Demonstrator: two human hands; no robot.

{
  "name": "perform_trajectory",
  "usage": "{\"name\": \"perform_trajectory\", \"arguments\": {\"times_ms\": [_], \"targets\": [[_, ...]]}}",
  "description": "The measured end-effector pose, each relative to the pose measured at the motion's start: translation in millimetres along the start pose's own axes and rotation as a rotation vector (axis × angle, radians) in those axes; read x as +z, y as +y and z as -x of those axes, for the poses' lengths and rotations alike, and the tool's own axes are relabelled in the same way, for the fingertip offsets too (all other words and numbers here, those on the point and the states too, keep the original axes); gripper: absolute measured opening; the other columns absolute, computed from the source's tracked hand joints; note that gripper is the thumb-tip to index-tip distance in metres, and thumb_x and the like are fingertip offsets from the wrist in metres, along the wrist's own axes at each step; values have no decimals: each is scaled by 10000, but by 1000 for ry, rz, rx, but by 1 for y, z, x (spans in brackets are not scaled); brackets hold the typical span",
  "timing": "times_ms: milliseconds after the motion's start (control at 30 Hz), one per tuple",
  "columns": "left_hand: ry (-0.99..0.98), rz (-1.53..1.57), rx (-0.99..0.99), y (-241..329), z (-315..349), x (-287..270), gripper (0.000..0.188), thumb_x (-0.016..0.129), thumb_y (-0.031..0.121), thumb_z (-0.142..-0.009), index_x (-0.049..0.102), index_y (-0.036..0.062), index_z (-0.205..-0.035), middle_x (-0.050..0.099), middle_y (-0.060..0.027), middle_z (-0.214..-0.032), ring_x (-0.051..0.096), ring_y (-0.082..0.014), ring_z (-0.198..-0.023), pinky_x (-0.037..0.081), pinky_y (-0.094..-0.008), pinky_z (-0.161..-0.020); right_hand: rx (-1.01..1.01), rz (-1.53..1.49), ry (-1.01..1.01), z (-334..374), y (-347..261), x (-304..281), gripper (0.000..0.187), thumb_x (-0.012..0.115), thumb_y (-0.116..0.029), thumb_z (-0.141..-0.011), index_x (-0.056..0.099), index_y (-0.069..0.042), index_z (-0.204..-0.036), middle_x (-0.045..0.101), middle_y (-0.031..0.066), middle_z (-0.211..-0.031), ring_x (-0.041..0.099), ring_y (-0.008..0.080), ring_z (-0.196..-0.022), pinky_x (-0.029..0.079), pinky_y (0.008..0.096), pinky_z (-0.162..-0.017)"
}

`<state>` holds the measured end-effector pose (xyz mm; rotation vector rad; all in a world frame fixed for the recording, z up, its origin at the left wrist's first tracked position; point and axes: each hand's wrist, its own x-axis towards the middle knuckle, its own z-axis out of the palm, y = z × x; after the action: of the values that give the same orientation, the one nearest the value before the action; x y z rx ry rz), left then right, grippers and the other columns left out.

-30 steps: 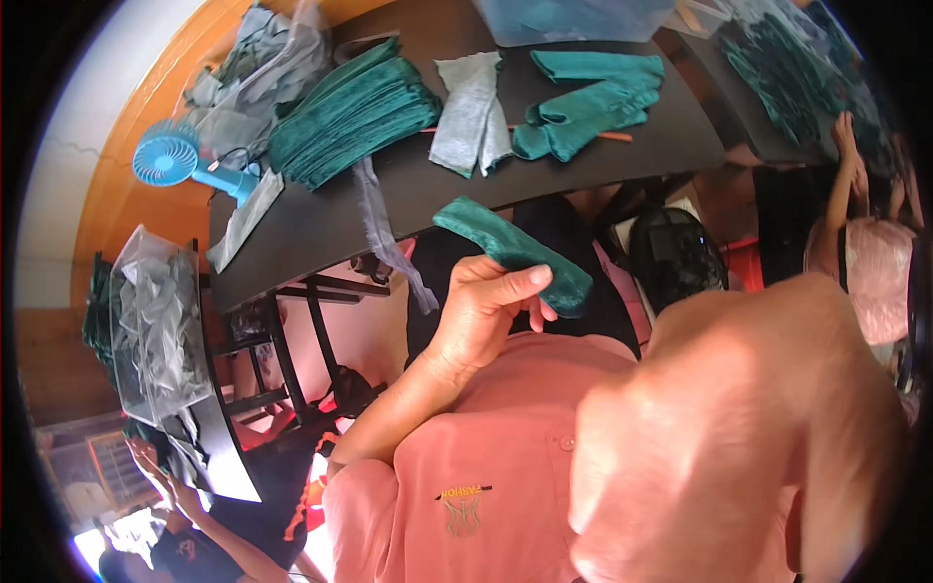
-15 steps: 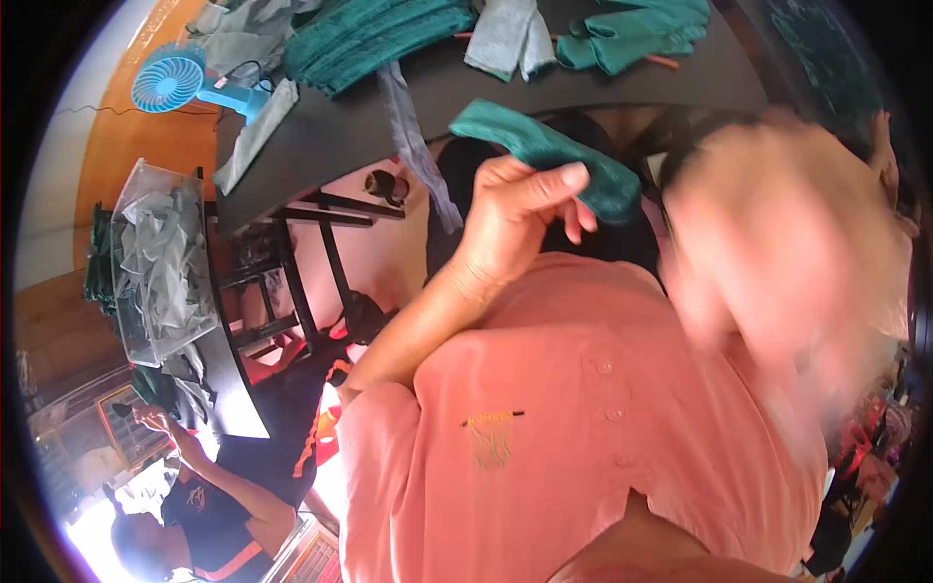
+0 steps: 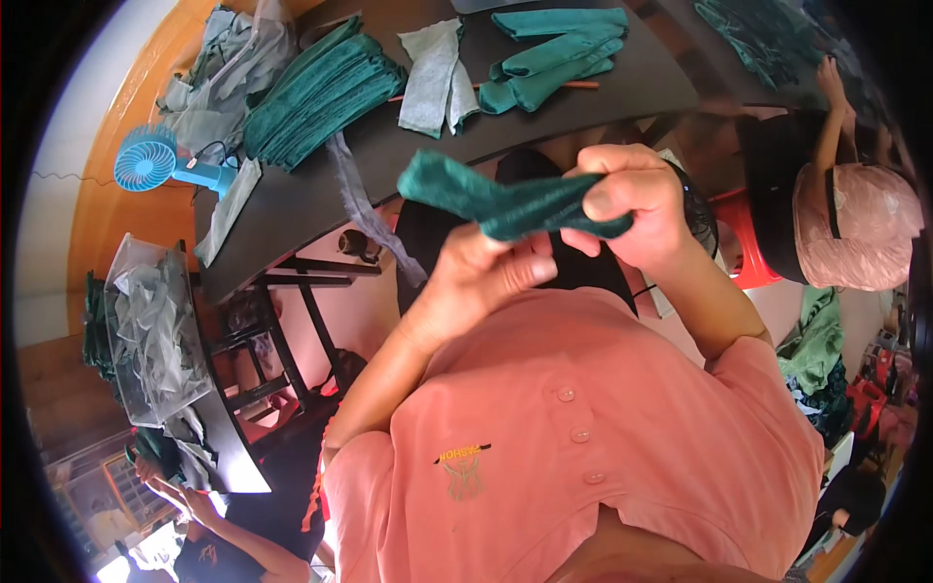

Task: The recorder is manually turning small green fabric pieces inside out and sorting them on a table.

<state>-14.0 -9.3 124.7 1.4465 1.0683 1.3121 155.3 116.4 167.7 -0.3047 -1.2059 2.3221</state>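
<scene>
A strip of dark green velvety fabric (image 3: 496,199) is held up between my two hands, in front of the table's near edge. My right hand (image 3: 637,204) pinches its right end between thumb and bent fingers. Below the middle of the strip, my left hand (image 3: 491,272) grips from underneath, its thumb toward me and its other fingers partly hidden by the cloth. The strip's left end sticks out free past the left hand.
On the dark table (image 3: 437,165) lie a green fabric stack (image 3: 316,97), pale grey pieces (image 3: 432,73), folded green strips (image 3: 559,58) and a blue fan (image 3: 151,160). A clear bin (image 3: 160,330) of grey scraps stands left. Other people sit at both sides.
My right hand, blurred and away at the right before, has come in and grips the strip's right end. My left hand has moved lower, and the view has shifted.
</scene>
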Motion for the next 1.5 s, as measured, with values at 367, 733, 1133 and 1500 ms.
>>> {"name": "perform_trajectory", "arguments": {"times_ms": [367, 733, 1133, 1500], "targets": [[-24, -635, 411, -14, 25, -6, 644, 794, 116, -746, 518, 131, -1327, 562, -182, -1217, 607, -295, -959, 510, -397, -744, 170, 286, -8, 18, -8, 18, 258, 600, -45, -640, 362, -50, -542, 422, 56, -498, 414, 133, -429, 319, 297, -418], [4, -563, 103, -19, 64, -19, 690, 781, 105, -762, 477, 67, -1380, 607, -148, -1065, 611, -234, -736, 512, -321, -616, 31, 77, 296, 21, -14, 7, 210, 568, -91, -741, 429, -61, -587, 457, 57, -547, 470, 187, -400, 366, 318, -398], [-46, -216, 33, 45, -19, -14, 823, 485, -78, -570, 482, 50, -1384, 595, -89, -1153, 531, -145, -799, 476, -255, -753, 97, 964, -368, 5, -45, 12, 323, 684, -48, -677, 363, -59, -651, 360, 1, -568, 375, 101, -520, 312, 295, -478], [80, -17, -240, 25, 1, -7, 244, 417, -132, -681, 629, -63, -782, 572, -56, -695, 546, -107, -614, 426, -227, -577, 5, 1179, -168, 33, -42, -17, 181, 701, -85, -770, 540, -18, -818, 496, 45, -639, 461, 130, -584, 349, 292, -543]]}}
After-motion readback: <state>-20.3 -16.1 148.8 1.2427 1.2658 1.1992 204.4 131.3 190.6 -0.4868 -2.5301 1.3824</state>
